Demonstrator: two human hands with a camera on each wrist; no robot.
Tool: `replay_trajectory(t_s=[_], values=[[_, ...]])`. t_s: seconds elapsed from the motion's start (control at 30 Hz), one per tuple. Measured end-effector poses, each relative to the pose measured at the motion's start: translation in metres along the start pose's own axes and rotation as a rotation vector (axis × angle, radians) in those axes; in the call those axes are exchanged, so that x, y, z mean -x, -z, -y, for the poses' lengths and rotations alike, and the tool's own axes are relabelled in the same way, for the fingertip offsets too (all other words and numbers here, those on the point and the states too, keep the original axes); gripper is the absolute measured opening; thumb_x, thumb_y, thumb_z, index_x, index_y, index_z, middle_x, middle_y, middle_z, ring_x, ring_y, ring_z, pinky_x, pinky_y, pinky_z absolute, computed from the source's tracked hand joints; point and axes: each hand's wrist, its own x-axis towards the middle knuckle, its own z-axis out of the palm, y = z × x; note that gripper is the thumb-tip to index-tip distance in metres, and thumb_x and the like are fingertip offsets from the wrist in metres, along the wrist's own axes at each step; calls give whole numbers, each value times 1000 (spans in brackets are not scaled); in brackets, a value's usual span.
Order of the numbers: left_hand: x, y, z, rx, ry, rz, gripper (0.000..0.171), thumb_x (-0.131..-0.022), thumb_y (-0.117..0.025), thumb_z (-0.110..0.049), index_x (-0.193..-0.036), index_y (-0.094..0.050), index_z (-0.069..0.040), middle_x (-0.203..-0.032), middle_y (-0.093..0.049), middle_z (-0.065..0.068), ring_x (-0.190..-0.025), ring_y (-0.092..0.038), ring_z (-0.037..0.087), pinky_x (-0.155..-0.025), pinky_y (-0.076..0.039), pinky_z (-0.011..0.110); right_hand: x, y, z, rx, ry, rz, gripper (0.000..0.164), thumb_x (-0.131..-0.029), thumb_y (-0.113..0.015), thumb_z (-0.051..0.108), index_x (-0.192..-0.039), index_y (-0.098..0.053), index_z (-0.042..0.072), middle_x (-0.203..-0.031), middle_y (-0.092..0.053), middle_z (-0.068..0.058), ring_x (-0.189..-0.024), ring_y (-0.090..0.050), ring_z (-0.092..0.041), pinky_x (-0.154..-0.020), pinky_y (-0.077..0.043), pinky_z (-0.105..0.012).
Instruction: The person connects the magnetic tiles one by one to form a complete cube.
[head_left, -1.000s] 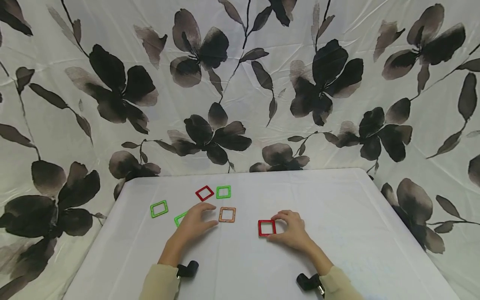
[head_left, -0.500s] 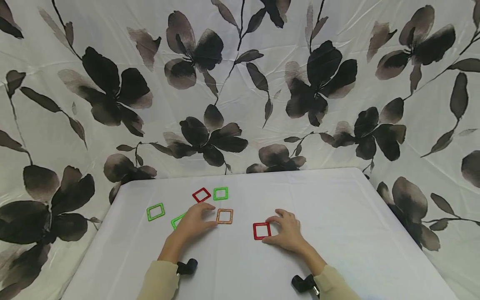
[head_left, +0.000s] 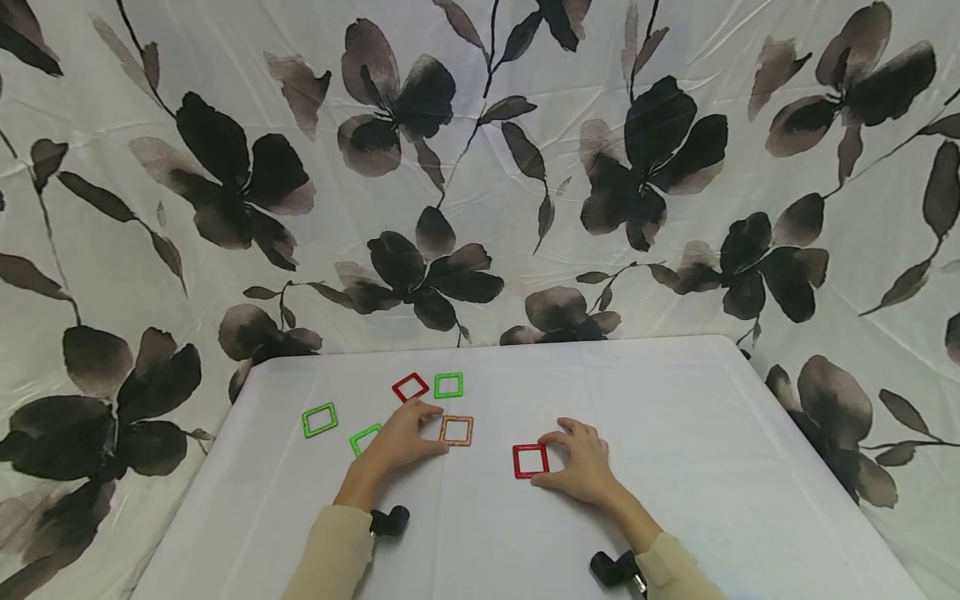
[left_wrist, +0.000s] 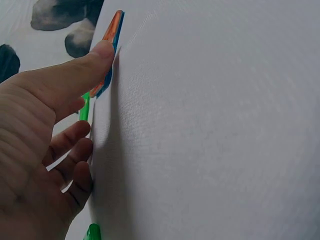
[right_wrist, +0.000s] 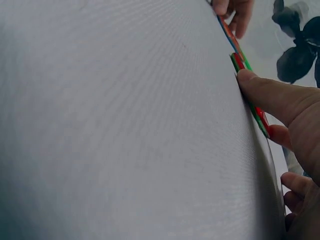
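The left hand (head_left: 405, 437) pinches the orange frame (head_left: 470, 431) at its left side, thumb on the near corner and a finger at the far one. A second ago a narrow gap lay between those fingertips and the frame; the hand has since moved rightward to it. The left-wrist view shows the thumb on this frame, with blue along its edge.

The right hand (head_left: 583, 467) pinches a red frame (head_left: 516, 462) by its right side, much as it did in the earlier frames; the right-wrist view shows green along that frame's edge. The hands are apart, both held frames between them and not touching each other.

Just left of the left hand, a partly hidden green frame (head_left: 365, 432) shows more of itself than a second ago. Farther left of that hand lies another green frame (head_left: 317, 408). Just beyond the left hand's fingers lies a tilted red frame (head_left: 403, 380), and to its right a third green frame (head_left: 448, 375), beyond the orange one. These look unmoved. All rest on the white table (head_left: 675, 417), with floral cloth (head_left: 517, 242) behind.
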Motion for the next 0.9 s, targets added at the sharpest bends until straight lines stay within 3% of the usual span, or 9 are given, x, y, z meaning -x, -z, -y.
replay_trajectory(t_s=[0.47, 0.73, 0.9], values=[[-6, -3, 0, 19, 11, 8, 60, -66, -91, -35, -118, -70, -15, -109, -56, -1, -96, -52, 17, -86, -46, 38, 1, 2, 0, -19, -6, 7, 52, -65, -89, 43, -110, -69, 24, -140, -46, -16, -128, -33, -40, -94, -25, -59], [-6, -5, 1, 124, 4, -27, 55, -68, -91, -26, -116, -67, -14, -99, -60, -4, -87, -52, 16, -77, -46, 37, 1, 3, 1, -22, -3, -5, 52, -64, -89, 42, -109, -70, 23, -139, -46, -16, -128, -34, -40, -94, -26, -59], [-4, -4, 1, 270, 22, -69, 34, -76, -85, -18, -105, -69, -11, -85, -65, -5, -76, -55, 15, -68, -46, 33, 0, 2, 1, -18, -9, 9, 53, -65, -89, 43, -110, -69, 23, -140, -46, -15, -128, -33, -39, -95, -26, -58]])
